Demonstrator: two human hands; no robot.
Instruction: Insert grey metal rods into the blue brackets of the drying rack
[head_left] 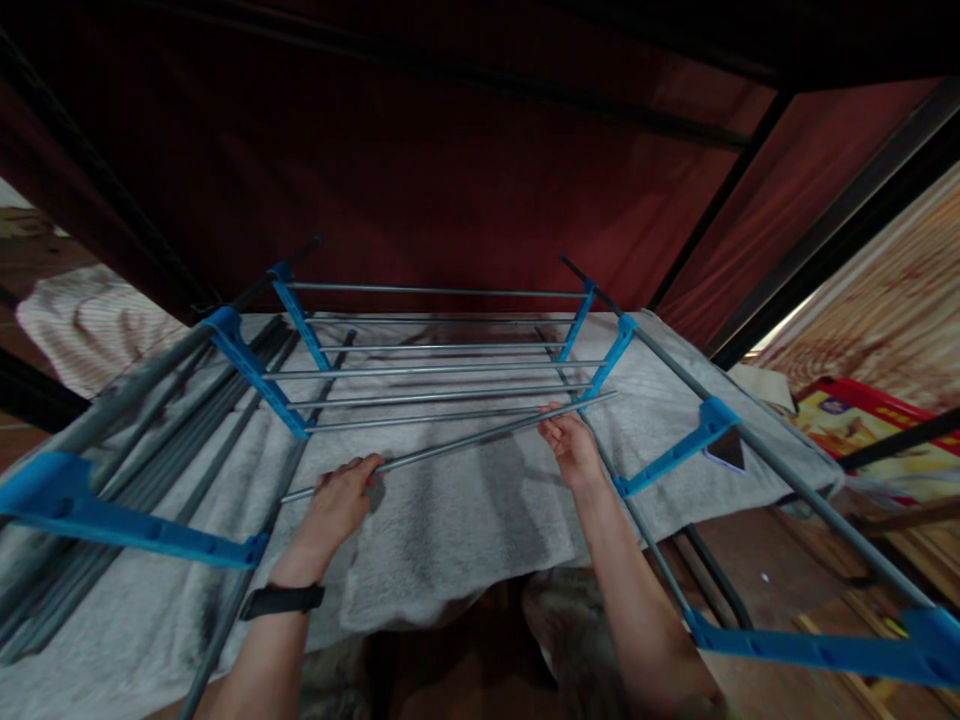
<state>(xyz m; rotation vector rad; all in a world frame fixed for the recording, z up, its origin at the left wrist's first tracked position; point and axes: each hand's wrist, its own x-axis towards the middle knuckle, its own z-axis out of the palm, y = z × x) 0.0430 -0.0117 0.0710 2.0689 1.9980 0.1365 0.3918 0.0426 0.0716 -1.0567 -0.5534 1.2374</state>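
Observation:
A thin grey metal rod [457,443] runs slantwise across the middle of the view, held at both ends. My left hand [339,500] grips its lower left end, fingers curled round it. My right hand [571,445] pinches it near the upper right end, close to a blue plastic bracket [604,372]. The rod lies just in front of a rack frame [435,372] made of blue side brackets and several parallel grey rods. A black band sits on my left wrist.
A grey-white towel [450,530] covers the surface under the rack. Loose grey rods [150,440] lie at the left beside a blue bracket [112,515]. More blue brackets on a grey pole [810,490] stand at the right. Dark red fabric hangs behind.

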